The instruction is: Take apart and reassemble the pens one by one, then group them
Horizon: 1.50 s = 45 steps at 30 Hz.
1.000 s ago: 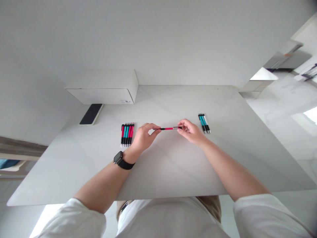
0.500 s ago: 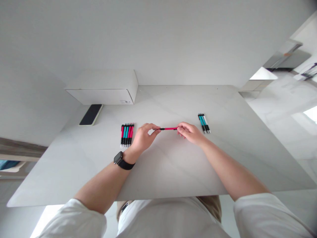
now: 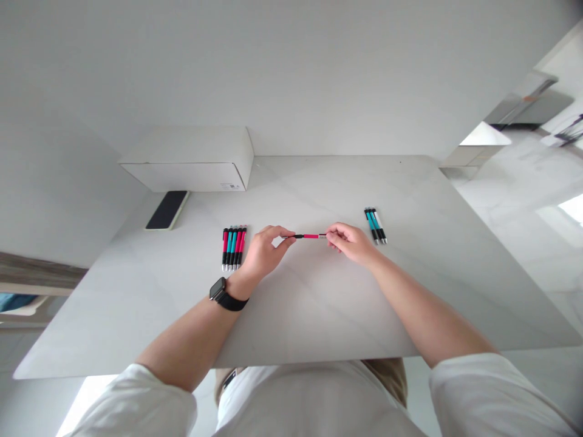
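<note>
Between my two hands a red pen (image 3: 311, 236) with a black grip lies level, pointing left to right. My left hand (image 3: 268, 247) pinches its black grip end between thumb and fingertips. My right hand (image 3: 350, 243) pinches the other end; that tip is partly covered by the fingers. Left of my left hand, a row of several red and teal pens (image 3: 234, 247) lies side by side, grips toward me. Just beyond my right hand is a smaller group of pens (image 3: 375, 225), teal and white with black grips.
A white box (image 3: 186, 176) stands at the back left against the wall. In front of it lies a dark-screened phone (image 3: 167, 210). Everything rests on a white marbled table (image 3: 310, 315), whose near edge runs close to my body.
The pen has turned slightly about its length, so a pale marking now shows near my right fingers. Both hands stay in nearly the same place.
</note>
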{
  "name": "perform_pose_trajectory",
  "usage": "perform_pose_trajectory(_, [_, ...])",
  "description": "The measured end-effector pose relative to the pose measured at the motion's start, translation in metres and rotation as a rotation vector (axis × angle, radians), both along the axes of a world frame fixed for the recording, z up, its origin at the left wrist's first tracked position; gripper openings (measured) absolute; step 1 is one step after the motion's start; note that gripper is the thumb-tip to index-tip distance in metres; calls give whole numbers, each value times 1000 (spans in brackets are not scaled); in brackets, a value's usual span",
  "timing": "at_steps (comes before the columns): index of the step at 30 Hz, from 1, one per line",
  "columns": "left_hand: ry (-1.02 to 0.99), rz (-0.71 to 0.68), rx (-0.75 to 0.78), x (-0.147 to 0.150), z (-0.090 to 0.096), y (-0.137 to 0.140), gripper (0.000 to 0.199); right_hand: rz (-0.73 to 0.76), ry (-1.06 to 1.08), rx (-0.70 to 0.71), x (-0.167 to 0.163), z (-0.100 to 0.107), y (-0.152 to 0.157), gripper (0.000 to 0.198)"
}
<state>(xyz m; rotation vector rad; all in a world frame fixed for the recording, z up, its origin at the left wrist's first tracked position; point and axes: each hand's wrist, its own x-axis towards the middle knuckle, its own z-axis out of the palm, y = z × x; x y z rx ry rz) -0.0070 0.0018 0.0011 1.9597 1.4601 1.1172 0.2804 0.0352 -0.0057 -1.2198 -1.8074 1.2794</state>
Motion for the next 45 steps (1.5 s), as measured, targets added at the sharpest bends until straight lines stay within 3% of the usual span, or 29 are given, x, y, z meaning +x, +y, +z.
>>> perform_pose_trajectory(4, [-21, 8, -22, 0, 0, 0, 17, -57, 26, 91, 1, -1, 2, 31])
perform_pose_trajectory(15, [-200, 46, -105, -1, -3, 5, 25, -187, 287, 57, 6, 5, 6, 38])
perform_pose_trajectory(25, [-396, 63, -144, -9, -13, 17, 34, -386, 397, -124, 27, 7, 23, 37])
perform_pose_trajectory(28, [-435, 63, -146, -10, -15, 19, 34, -409, 315, -159, 35, 6, 28, 32])
perform_pose_trajectory(33, [-495, 51, -162, -9, -15, 19, 33, -426, -17, -124, 45, 3, 32, 21])
perform_pose_trajectory(39, [-526, 55, -161, -6, -13, 17, 32, -412, -431, 63, 47, 8, 29, 19])
perform_pose_trajectory(45, [-525, 60, -136, -5, -10, 16, 32, -374, -468, 206, 37, 10, 21, 17])
